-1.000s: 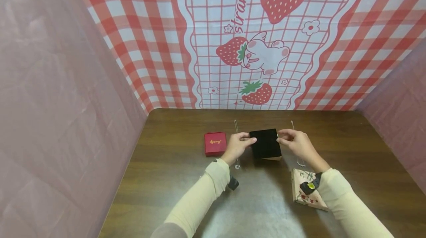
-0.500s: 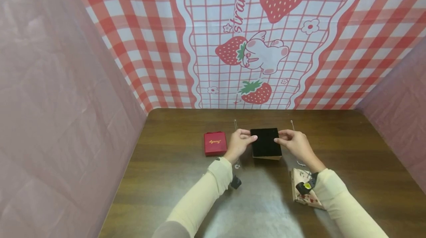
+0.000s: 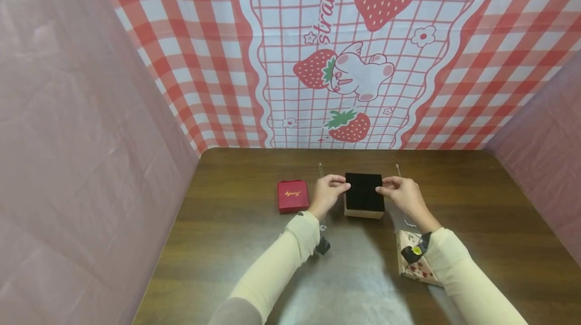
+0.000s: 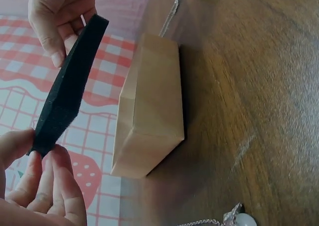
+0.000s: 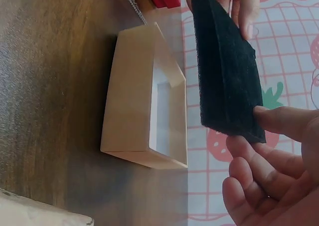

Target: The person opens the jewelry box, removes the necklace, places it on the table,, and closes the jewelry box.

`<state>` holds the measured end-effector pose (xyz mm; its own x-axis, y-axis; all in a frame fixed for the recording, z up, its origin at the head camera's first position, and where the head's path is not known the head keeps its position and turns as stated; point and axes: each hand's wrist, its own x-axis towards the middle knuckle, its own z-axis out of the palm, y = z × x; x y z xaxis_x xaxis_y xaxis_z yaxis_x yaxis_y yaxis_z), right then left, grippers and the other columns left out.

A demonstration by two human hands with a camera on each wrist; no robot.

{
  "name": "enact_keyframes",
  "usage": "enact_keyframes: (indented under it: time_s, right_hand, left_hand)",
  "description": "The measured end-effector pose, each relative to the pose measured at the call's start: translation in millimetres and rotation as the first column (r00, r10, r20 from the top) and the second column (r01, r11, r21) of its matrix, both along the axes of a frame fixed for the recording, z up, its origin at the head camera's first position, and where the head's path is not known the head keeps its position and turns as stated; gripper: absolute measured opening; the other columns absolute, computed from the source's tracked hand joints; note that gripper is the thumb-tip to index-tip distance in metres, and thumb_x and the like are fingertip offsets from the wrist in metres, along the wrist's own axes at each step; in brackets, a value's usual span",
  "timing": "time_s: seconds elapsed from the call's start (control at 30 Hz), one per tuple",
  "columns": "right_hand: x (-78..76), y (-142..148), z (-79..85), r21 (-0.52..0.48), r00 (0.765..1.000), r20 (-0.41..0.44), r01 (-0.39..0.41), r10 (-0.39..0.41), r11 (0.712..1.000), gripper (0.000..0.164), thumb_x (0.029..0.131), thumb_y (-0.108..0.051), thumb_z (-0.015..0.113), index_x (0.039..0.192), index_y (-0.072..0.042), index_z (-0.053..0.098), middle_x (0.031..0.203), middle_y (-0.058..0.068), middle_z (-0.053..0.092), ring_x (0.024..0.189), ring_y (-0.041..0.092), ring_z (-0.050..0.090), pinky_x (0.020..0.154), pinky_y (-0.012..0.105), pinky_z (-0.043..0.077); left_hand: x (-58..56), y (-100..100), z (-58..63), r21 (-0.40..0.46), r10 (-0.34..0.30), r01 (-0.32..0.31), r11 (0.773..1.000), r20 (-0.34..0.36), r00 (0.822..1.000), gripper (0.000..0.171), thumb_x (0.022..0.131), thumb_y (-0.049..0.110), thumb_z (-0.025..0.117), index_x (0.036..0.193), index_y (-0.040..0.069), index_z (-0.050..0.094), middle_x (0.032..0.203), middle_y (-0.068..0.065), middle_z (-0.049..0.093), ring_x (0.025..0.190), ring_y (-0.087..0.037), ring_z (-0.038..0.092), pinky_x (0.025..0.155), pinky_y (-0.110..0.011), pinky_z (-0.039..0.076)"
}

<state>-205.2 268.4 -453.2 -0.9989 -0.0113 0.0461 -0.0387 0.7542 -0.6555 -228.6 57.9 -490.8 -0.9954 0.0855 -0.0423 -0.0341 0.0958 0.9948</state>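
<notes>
Between both hands is a square black foam pad (image 3: 364,193), held above a small open tan cardboard box (image 3: 364,213). My left hand (image 3: 326,196) pinches one edge of the pad between thumb and fingers. At the opposite edge, my right hand (image 3: 405,200) pinches it the same way. The wrist views show a gap between the pad (image 5: 227,71) and the box (image 5: 130,91). White inner walls are visible inside the box, but its bottom is hidden. The pad is apart from the box rim on both sides.
A red box (image 3: 292,196) with gold lettering sits left of my left hand. One silver necklace (image 3: 321,169) runs beneath the left hand, and another chain (image 3: 398,169) beneath the right. A floral-printed box piece (image 3: 418,270) lies under the right wrist.
The pad has shifted slightly right and away from me and turned squarer to the box, exposing more of the box's front wall. Both hands keep pinching it.
</notes>
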Motion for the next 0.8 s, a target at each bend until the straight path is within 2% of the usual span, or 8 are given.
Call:
enact_keyframes:
  time_s: [0.13,0.3,0.47,0.8]
  right_hand:
    - [-5.6,2,-2.3,0.001,1.000,0.026,0.002,-0.002,1.000,0.039,0.090,-0.021,0.070,0.113,0.009,0.065,0.093,0.023,0.072,0.080,0.026,0.065,0.063,0.028,0.046]
    - [-11.9,4,-8.1,0.022,0.999,0.052,0.012,-0.013,1.000,0.040,0.090,-0.023,0.070,0.112,0.010,0.065,0.093,0.023,0.073,0.080,0.025,0.066,0.064,0.027,0.047]
    - [-14.6,5,-12.2,0.022,0.996,0.082,0.021,-0.022,1.000,0.040,0.090,-0.023,0.069,0.112,0.011,0.064,0.091,0.022,0.073,0.081,0.027,0.068,0.063,0.027,0.047]
    - [-20.2,4,-19.2,0.005,0.996,0.085,0.009,-0.010,1.000,0.038,0.089,-0.021,0.070,0.110,0.010,0.065,0.084,0.020,0.074,0.075,0.029,0.072,0.065,0.028,0.048]
  left_hand:
    - [-3.1,1,-1.8,-0.040,-0.022,0.021,0.999,-0.011,1.000,0.024,0.084,0.008,0.073,0.107,0.000,0.072,0.097,-0.013,0.074,0.082,-0.007,0.065,0.068,-0.015,0.049]
    - [-4.0,2,-4.6,-0.114,-0.054,0.055,0.992,0.015,0.998,0.032,0.083,0.010,0.074,0.115,0.005,0.070,0.095,-0.010,0.073,0.078,-0.004,0.062,0.067,-0.015,0.050]
    - [-4.1,3,-7.7,-0.108,-0.079,0.081,0.991,0.024,0.997,0.036,0.083,0.006,0.073,0.118,0.001,0.068,0.092,-0.012,0.073,0.073,-0.003,0.061,0.064,-0.014,0.050]
    - [-6.3,4,-15.4,-0.138,-0.075,0.081,0.987,0.043,0.996,0.037,0.082,0.004,0.075,0.119,0.001,0.068,0.098,-0.013,0.074,0.083,-0.011,0.068,0.069,-0.017,0.053]
